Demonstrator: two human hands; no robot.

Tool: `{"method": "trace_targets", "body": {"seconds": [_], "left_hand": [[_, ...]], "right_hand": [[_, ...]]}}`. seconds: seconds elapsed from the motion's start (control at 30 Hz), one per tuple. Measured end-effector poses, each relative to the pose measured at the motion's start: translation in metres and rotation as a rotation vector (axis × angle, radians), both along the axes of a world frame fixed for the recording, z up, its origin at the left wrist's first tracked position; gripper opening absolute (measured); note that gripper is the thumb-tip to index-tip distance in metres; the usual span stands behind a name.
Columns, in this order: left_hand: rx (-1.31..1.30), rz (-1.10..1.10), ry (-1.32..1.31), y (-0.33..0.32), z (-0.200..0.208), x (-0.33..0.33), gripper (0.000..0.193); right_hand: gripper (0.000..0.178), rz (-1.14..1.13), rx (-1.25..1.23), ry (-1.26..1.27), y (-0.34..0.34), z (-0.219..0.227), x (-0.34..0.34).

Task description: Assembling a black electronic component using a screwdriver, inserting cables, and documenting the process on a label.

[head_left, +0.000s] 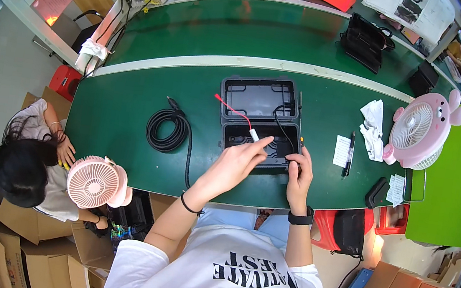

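Observation:
A black plastic case (259, 111) lies with its lid swung back on the green bench in front of me. Over its near half, my left hand (240, 158) pinches the white end piece (254, 135) of a thin red wire (233, 108), whose red tip reaches toward the lid. My right hand (299, 175) grips the right front corner of the case, thumb and fingers bent around it. A black cable (284, 129) loops from the lid side down into the case near that hand. Left of the case rests a coiled thick black cable (166, 130) with a plug.
To the right are a pen (350, 154), a paper slip (342, 151), a white cloth (371, 129) and a pink fan (417, 129). Another person (30, 165) works at the left beside a second pink fan (95, 183). An open black case (365, 43) stands on the far bench.

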State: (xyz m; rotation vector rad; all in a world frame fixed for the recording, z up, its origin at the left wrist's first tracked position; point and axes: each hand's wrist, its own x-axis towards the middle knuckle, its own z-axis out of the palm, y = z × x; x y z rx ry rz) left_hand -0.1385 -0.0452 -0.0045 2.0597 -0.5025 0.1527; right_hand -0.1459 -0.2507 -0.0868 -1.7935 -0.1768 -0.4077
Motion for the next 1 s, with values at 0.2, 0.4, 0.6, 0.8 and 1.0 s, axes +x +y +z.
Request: {"method": "trace_targets", "body": {"seconds": [0.2, 0.4, 0.6, 0.8, 1.0], "left_hand": [[0.289, 0.047, -0.198, 0.007, -0.005, 0.024, 0.024], [0.305, -0.117, 0.152, 0.008, 0.0, 0.048, 0.023], [0.081, -0.276, 0.278, 0.005, -0.01, 0.057, 0.055], [0.781, -0.062, -0.2, 0.002, 0.001, 0.033, 0.037], [0.952, 0.205, -0.21, -0.011, -0.007, 0.023, 0.023]], "right_hand": [[0.012, -0.003, -0.087, -0.009, -0.001, 0.008, 0.003], [0.015, 0.024, -0.171, 0.038, -0.011, 0.024, 0.007], [0.034, 0.047, 0.088, -0.029, -0.023, 0.043, 0.042], [0.029, 0.022, 0.065, -0.058, -0.007, 0.043, 0.088], [0.04, -0.049, -0.176, -0.074, 0.013, 0.044, 0.129]]}}
